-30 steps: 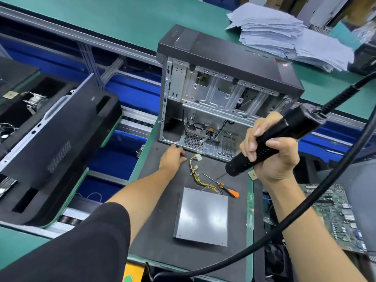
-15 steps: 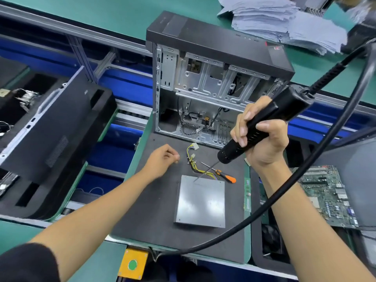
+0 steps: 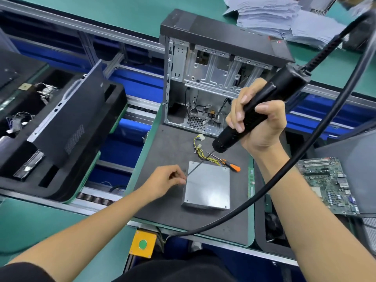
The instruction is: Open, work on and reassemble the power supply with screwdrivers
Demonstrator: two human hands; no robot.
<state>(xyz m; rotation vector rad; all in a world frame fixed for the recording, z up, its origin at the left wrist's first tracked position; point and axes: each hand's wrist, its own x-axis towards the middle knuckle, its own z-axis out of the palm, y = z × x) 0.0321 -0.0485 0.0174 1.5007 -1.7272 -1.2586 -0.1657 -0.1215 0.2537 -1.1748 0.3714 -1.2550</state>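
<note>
Power supply point(image 3: 207, 186) lies flat, left hand point(image 3: 164, 181) pinching at its edge; right hand point(image 3: 258, 123) grips electric screwdriver point(image 3: 262, 106)

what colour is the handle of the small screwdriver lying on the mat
Orange with black, on the small screwdriver beside the power supply; the head view shows it best.

- Whatever the left hand point(image 3: 165, 181) pinches at the power supply point(image 3: 207, 187) is too small to tell.
- The electric screwdriver point(image 3: 258, 110) hides part of the open case point(image 3: 205, 78).
- The paper stack point(image 3: 284, 19) runs off the top edge.
</note>
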